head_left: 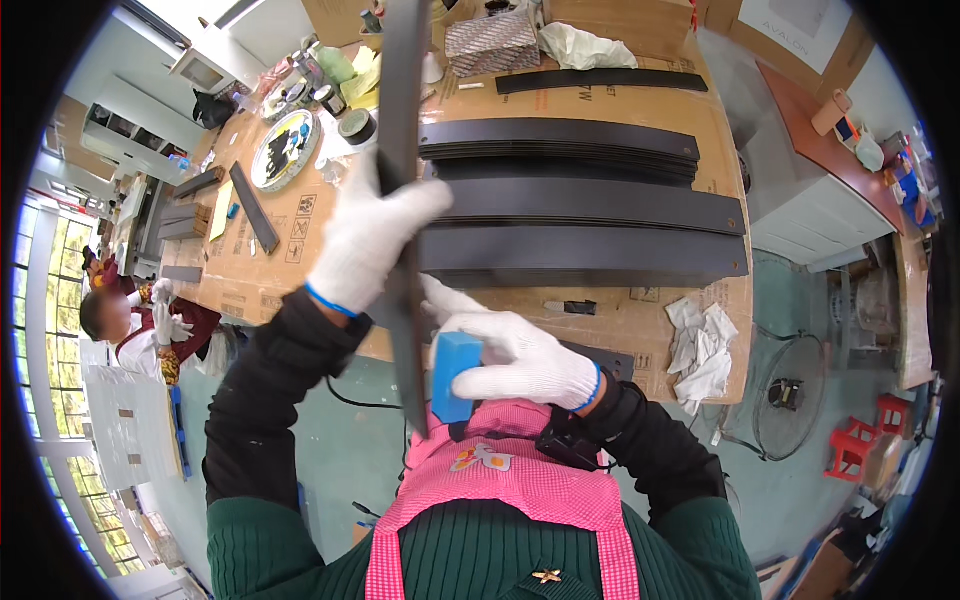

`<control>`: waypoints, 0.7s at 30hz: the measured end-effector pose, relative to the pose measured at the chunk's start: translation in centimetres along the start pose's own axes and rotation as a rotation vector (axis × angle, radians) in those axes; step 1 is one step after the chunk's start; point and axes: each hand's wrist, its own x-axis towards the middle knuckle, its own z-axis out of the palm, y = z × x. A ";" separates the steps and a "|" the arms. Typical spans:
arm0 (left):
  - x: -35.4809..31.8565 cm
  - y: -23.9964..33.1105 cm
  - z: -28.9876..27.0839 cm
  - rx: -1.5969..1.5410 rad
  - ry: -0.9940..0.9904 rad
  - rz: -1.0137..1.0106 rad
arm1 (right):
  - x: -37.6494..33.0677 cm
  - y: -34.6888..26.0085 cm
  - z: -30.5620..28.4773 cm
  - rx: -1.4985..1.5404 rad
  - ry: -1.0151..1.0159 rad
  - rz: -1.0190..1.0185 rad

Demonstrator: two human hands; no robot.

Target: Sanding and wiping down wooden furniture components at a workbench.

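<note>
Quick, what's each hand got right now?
Left hand: closed around a long dark strip.
Right hand: closed on a blue block.

My pink gingham apron point(530, 486) covers a ribbed green sweater point(470, 556); I wear black oversleeves point(252, 425) and blue-edged white knit gloves point(362, 240).

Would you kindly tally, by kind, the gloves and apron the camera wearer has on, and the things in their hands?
White gloves: 2
Pink apron: 1
Blue block: 1
Long dark board: 1
Total: 5
</note>
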 end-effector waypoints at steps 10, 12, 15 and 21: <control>14.9 2.8 -10.2 0.349 -0.063 0.308 | -8.9 -0.5 -3.0 0.207 0.570 -0.259; 17.7 1.2 -7.5 0.517 -0.164 0.435 | -10.0 0.0 -2.5 0.198 0.666 -0.280; 21.2 -1.8 -1.9 0.640 -0.135 0.456 | -10.9 0.3 -1.6 0.157 0.778 -0.303; 28.4 -4.3 5.2 -0.071 -0.640 0.132 | -11.7 0.7 0.6 0.091 1.134 -0.365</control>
